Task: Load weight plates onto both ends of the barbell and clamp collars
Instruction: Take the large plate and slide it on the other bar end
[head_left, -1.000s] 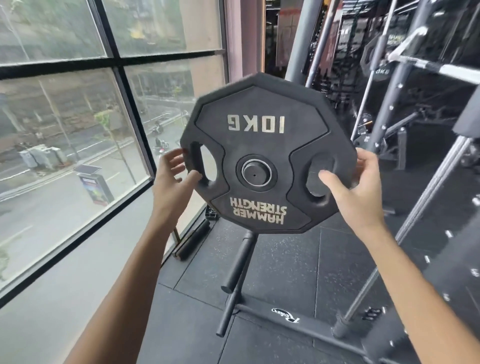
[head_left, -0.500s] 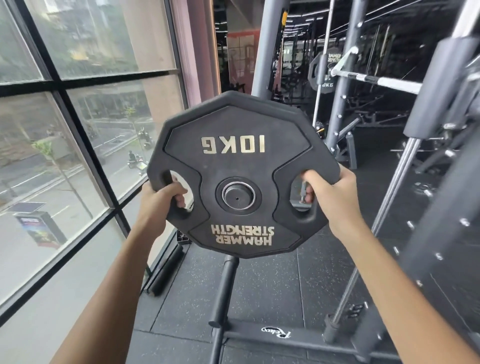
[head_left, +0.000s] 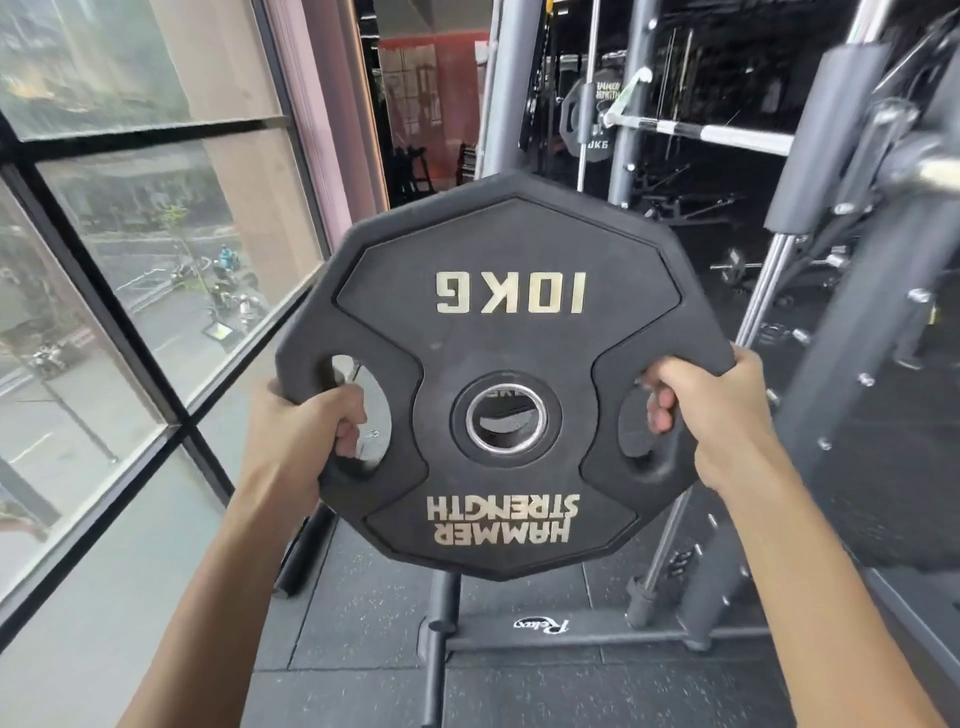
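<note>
Gym floor (head_left: 363, 649) by the window (head_left: 156, 234), and the 10 kg plate (head_left: 498, 364) hangs mid-air, left hand (head_left: 296, 431) and right hand (head_left: 711, 415) each curled through a grip slot; the barbell (head_left: 727, 136) is well apart, so one slipping grip could drop it on feet

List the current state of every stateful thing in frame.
weight plate, held upright, lettering upside down, centre hole empty.
left hand, grips the plate's left handle slot.
right hand, grips the plate's right handle slot.
barbell, horizontal in the background, apart from the plate.
</note>
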